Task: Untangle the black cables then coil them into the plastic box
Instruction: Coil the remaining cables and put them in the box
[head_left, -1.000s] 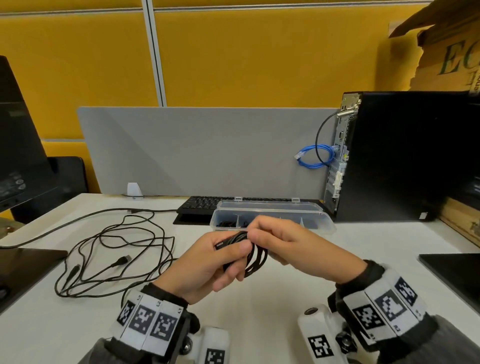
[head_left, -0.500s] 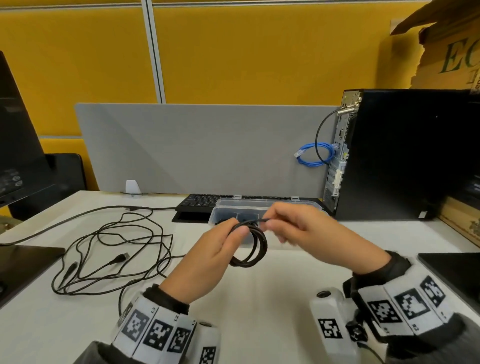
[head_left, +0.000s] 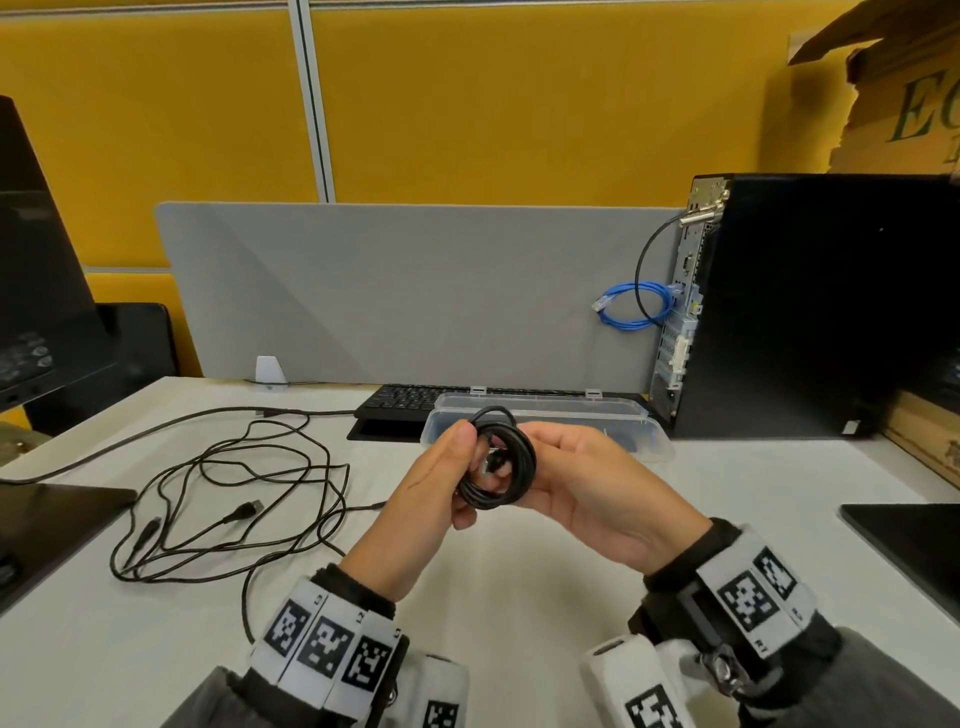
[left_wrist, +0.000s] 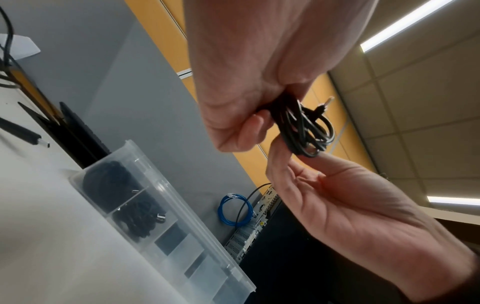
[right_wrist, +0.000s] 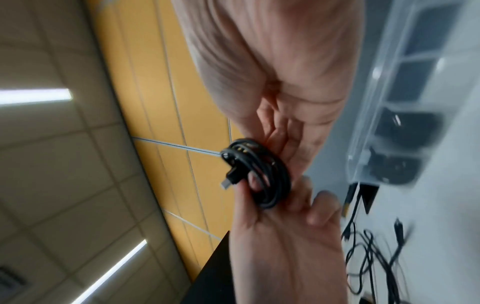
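The cable coil (head_left: 498, 457) sits above the table, just in front of the plastic box (head_left: 545, 410), pinched by the left hand (head_left: 431, 483) and cradled in the right hand (head_left: 587, 488); tuck the loose plug in so the loops hold

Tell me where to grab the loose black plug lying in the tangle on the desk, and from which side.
Pinch the plug across its black body, coming from above: it lies flat on the desk, free end pointing right, inside an open loop of the tangle, so nothing covers it.
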